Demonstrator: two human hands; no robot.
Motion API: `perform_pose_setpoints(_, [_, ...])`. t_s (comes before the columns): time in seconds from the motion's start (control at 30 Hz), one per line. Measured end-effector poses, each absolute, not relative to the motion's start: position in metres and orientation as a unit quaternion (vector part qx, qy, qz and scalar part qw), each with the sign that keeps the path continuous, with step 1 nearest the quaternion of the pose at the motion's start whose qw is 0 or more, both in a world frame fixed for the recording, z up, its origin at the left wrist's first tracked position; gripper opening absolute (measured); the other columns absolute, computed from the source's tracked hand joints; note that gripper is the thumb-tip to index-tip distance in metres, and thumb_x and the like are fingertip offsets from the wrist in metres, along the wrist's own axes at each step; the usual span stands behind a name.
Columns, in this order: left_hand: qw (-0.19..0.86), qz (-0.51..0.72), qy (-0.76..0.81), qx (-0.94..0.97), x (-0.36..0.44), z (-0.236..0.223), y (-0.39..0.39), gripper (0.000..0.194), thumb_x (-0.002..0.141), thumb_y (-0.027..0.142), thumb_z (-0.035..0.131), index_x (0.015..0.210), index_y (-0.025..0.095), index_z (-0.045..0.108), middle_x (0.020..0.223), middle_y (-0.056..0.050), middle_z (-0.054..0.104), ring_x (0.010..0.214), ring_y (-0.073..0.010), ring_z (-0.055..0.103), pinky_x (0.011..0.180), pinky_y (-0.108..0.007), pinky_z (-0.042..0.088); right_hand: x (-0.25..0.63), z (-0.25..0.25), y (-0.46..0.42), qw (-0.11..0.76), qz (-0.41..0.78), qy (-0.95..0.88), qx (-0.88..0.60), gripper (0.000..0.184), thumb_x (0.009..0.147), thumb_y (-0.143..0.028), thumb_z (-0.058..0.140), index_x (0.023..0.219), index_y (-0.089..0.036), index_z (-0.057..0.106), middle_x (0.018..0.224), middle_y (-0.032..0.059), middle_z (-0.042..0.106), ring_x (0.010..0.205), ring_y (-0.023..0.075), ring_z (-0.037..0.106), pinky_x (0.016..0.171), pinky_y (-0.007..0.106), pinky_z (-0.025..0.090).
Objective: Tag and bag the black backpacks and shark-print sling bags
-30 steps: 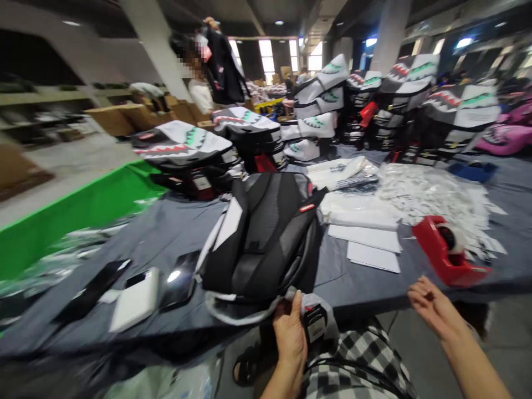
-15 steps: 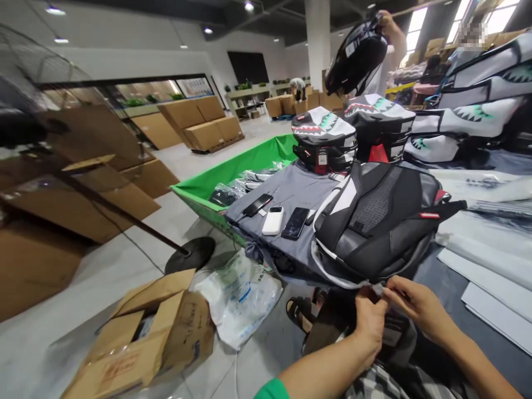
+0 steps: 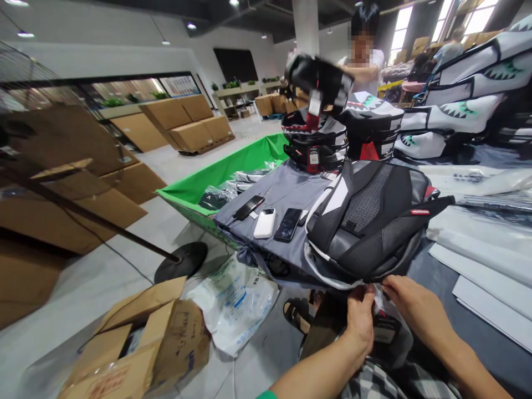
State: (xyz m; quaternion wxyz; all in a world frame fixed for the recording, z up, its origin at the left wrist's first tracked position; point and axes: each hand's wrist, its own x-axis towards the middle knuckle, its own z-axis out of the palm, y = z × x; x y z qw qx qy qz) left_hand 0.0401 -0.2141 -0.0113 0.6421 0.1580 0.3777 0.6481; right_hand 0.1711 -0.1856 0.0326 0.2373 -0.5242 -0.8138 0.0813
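Observation:
A black-and-grey backpack [image 3: 369, 216] lies on the grey-covered table with its padded back and straps facing up. Just below its near edge, my left hand [image 3: 361, 315] is closed in a pinch on a piece of clear plastic [image 3: 379, 302]. The fingers of my right hand [image 3: 409, 296] pinch the other side of that plastic. Something dark with a pale label shows beneath it, over my lap; what it is I cannot make out. Left of the backpack lie a dark phone [image 3: 288, 225], a white power bank [image 3: 265, 223] and another phone [image 3: 248, 208].
A co-worker [image 3: 366, 61] behind the table handles a dark backpack [image 3: 318, 80] above stacked shark-mouth bags [image 3: 374, 119]. Flat plastic bags [image 3: 477, 235] cover the right side. A green-lined bin [image 3: 220, 172] adjoins the table. On the floor are an open carton [image 3: 178, 338] and a stand base [image 3: 183, 261].
My hands have moved slightly apart, and more clear plastic shows between them. The co-worker's backpack has come down and left, over the left stack. The view has shifted slightly.

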Motion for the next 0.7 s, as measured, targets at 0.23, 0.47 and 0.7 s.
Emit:
perform_pose_setpoints(0.23, [0.632, 0.656, 0.393, 0.125, 0.041, -0.013, -0.21, 0.051, 0.057, 0.05, 0.093, 0.087, 0.017, 0.07, 0.096, -0.007, 0.074, 0.094, -0.023, 0.068, 0.093, -0.038, 0.049, 0.169, 0.019, -0.169, 0.265, 0.349, -0.735, -0.517, 0.035, 0.083, -0.046, 0.044, 0.086, -0.022, 0.068, 0.086, 0.0099, 0.076, 0.079, 0.0271, 0.071, 0.075, 0.038, 0.054])
perform_pose_setpoints(0.47, [0.622, 0.652, 0.41, 0.143, 0.041, -0.014, -0.209, 0.051, 0.057, 0.055, 0.091, 0.081, 0.016, 0.068, 0.085, -0.006, 0.072, 0.085, -0.0221, 0.069, 0.086, -0.035, 0.051, 0.161, 0.013, -0.168, 0.258, 0.376, -0.681, -0.572, 0.034, 0.071, -0.046, 0.052, 0.083, -0.022, 0.072, 0.078, 0.0059, 0.075, 0.076, 0.0271, 0.07, 0.071, 0.036, 0.053])
perform_pose_setpoints(0.7, [0.612, 0.667, 0.418, 0.082, 0.041, -0.008, -0.212, 0.059, 0.049, 0.048, 0.097, 0.092, 0.019, 0.069, 0.102, -0.009, 0.075, 0.103, -0.0265, 0.069, 0.097, -0.04, 0.05, 0.155, 0.018, -0.177, 0.328, 0.391, -0.672, -0.537, 0.037, 0.071, -0.058, 0.056, 0.068, -0.023, 0.067, 0.068, 0.007, 0.065, 0.068, 0.0247, 0.06, 0.068, 0.036, 0.05])
